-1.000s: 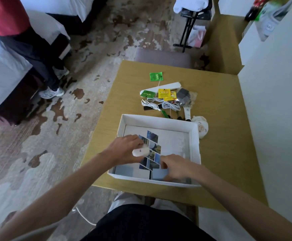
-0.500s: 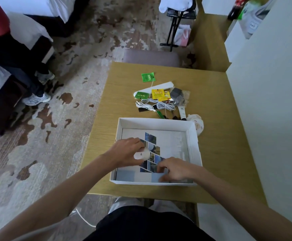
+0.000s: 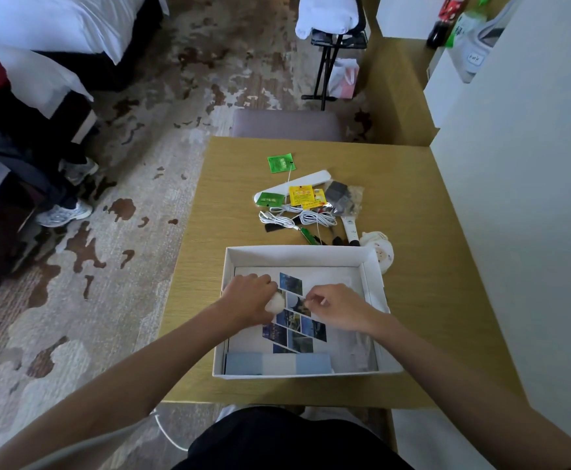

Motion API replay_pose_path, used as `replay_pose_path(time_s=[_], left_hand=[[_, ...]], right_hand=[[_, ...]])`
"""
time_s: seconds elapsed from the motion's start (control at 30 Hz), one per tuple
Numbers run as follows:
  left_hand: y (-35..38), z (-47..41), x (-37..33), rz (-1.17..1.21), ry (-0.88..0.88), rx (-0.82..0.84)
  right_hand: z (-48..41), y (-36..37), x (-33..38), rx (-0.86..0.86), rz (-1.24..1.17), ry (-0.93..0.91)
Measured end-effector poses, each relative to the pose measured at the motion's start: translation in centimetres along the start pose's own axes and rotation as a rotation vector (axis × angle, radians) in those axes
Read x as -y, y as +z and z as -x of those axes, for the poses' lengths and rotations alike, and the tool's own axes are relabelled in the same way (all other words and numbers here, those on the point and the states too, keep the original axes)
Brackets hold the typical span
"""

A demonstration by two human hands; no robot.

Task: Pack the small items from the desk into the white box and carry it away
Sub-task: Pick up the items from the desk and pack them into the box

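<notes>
Over the shallow white cardboard box [image 3: 297,256], on the near part of the light wooden desk [image 3: 423,266]: left hand [image 3: 252,298] curled around a small white rounded object [image 3: 275,303]; right hand [image 3: 336,308] with fingertips pinched together (content of the pinch too small to tell). Inside the box: printed sheet with blue photo tiles [image 3: 294,325]. Beyond the far wall, well apart from both hands: green sachets [image 3: 280,162], yellow sachets [image 3: 301,195], coiled white cables [image 3: 296,218], flat white oblong case [image 3: 306,183].
</notes>
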State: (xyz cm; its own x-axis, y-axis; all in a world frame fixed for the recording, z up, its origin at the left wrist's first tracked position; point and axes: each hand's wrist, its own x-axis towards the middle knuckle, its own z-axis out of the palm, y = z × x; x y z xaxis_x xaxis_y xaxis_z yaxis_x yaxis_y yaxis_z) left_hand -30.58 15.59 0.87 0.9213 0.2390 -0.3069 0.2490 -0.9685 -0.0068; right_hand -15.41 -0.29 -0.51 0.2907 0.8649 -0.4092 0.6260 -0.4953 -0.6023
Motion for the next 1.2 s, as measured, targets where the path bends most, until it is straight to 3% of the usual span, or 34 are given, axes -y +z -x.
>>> replay_pose_path(time_s=[0.23,0.4,0.5,0.67,0.77,0.97,1.2], left_hand=[[-1.0,-1.2,0.9,-0.353,-0.021,-0.049],[-0.6,-0.6,1.6,-0.429,-0.030,-0.039],[-0.4,0.0,1.4,-0.329,-0.090,-0.076],[-2.7,0.6,1.5,0.190,-0.258,-0.389],[-4.4,0.0,2.6,0.335,-0.329,-0.471],[-5.5,-3.9,5.7,0.441,-0.359,-0.336],[-4.3,-8.7,9.3,0.443,-0.269,-0.204]], right_hand=[[-1.3,-1.7,0.2,-0.099,-0.082,-0.032],[-1.7,-3.2,0.1,-0.108,-0.058,-0.128],[-1.8,-4.5,0.3,-0.145,-0.090,-0.203],[-3.6,-8.2,0.8,-0.211,-0.088,-0.244],[-5.6,-9.9,0.8,-0.239,-0.090,-0.212],[-10.6,-9.9,0.0,-0.166,0.056,-0.024],[-15.4,-8.6,-0.8,-0.119,0.263,0.101]])
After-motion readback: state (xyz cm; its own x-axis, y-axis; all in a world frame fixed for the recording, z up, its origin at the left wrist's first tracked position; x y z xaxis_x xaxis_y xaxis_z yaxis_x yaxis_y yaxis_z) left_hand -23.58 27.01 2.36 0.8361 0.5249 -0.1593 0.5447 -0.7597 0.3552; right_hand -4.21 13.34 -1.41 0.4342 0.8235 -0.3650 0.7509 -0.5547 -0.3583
